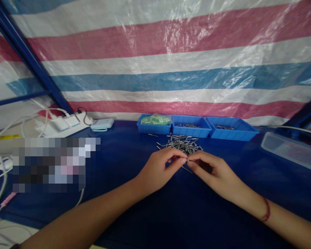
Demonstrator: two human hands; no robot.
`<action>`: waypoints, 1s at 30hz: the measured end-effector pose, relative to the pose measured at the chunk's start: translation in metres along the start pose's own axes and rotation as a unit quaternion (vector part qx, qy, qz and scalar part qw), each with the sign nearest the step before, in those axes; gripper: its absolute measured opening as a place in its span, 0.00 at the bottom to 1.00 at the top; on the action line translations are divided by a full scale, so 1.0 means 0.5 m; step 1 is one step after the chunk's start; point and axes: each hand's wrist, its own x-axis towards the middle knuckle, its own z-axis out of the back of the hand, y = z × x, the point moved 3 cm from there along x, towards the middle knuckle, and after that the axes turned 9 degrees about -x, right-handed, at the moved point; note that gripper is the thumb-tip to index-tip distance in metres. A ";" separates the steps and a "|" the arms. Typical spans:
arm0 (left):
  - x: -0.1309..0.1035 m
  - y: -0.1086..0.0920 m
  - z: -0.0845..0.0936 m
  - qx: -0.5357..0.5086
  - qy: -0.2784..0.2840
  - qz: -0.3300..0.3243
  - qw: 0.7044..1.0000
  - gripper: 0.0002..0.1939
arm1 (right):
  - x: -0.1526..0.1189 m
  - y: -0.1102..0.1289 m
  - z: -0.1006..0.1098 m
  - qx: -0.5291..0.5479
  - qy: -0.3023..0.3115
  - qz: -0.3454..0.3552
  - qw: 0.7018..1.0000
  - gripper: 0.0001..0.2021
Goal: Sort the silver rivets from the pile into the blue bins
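Note:
My left hand (159,169) and my right hand (216,173) meet just in front of a pile of thin metal pins (182,142). Thumb and forefinger of each hand are pinched together, and the fingertips of both nearly touch. Between them shows a small metal piece (187,160), its exact shape too small to make out. One thin pin lies partly under the fingers. Behind the pile stand three blue bins: the left bin (153,129) holds green-and-clear plastic packets (155,119), while the middle bin (191,131) and the right bin (233,134) hold more metal pins.
At the right lies a clear plastic tray or lid (268,140). A light blue pouch-like item (102,125) rests at the back left, beside a white power strip (79,121) with plugs and cables. A striped plastic sheet (171,81) hangs behind the blue tabletop (191,218).

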 end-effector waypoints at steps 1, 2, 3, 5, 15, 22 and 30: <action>0.000 0.000 0.001 0.001 -0.004 -0.002 1.000 0.05 | 0.000 -0.001 0.000 0.002 -0.005 -0.003 1.000 0.08; 0.000 0.000 0.001 0.004 -0.007 -0.002 1.000 0.05 | 0.000 -0.001 0.002 0.003 -0.014 -0.007 1.000 0.08; 0.000 0.000 0.002 0.008 -0.010 0.000 1.000 0.05 | 0.000 -0.002 0.004 0.004 -0.029 -0.010 1.000 0.08; 0.001 0.000 0.003 0.015 -0.015 0.005 1.000 0.05 | -0.001 -0.002 0.010 0.004 -0.069 -0.016 0.998 0.07; -0.005 0.004 -0.004 0.023 0.015 -0.010 1.000 0.07 | 0.004 0.008 0.041 -0.058 -0.068 0.052 0.995 0.09; -0.004 0.013 -0.004 0.123 0.028 -0.054 0.991 0.09 | 0.041 -0.099 0.163 -0.125 -0.288 -0.110 0.943 0.11; -0.013 0.030 -0.026 0.248 0.130 -0.063 0.958 0.08 | 0.048 -0.160 0.203 -0.270 -0.277 -0.132 0.913 0.09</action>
